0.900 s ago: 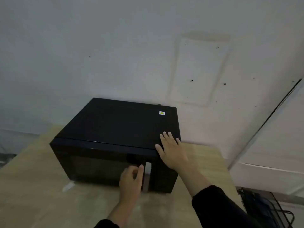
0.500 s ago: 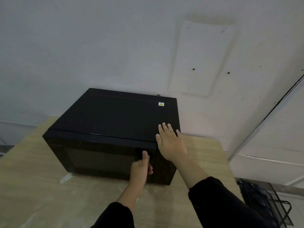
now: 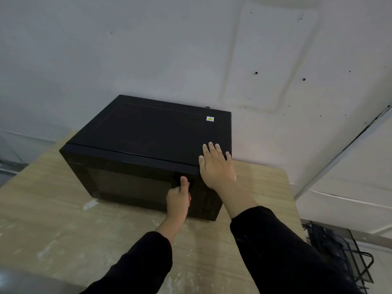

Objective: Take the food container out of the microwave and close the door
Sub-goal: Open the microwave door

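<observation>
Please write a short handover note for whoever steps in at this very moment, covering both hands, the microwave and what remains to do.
Left hand: closed around the door handle at the front of the microwave, thumb up.
Right hand: flat and open on the microwave's top right corner, bracing it.
Microwave: stands on the wooden table against the wall; the door looks shut.
Food container: not visible; presumably inside, behind the dark door.
Done: handle gripped, body steadied.
Left: pull the door open, take the container out, set it down, close the door.
</observation>
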